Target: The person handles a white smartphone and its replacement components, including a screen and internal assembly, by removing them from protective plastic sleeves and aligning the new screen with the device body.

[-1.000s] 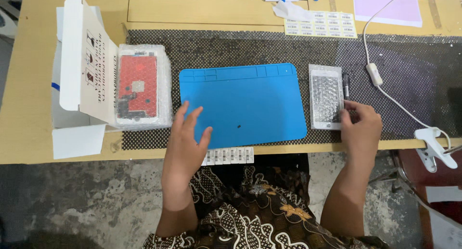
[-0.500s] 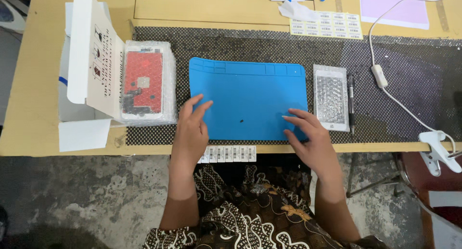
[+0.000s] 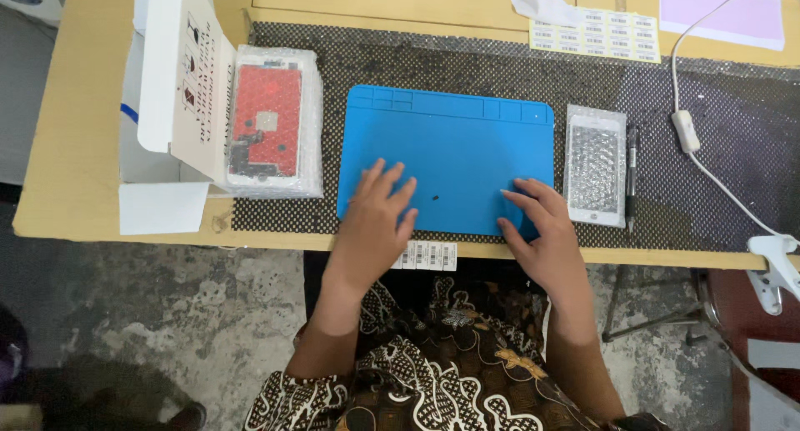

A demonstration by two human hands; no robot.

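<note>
white box [image 3: 162,81] left, bubble-wrapped screen [image 3: 595,166] right, label sheet [image 3: 594,33] behind

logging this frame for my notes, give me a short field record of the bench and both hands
surface: wooden table with black dotted mat
left hand: flat on blue silicone work mat, holding nothing
right hand: fingers resting on the blue mat's near right corner, holding nothing
left of mat: red phone screen part in clear wrap, open white box
right of mat: bubble-wrapped white phone screen, black pen
</note>
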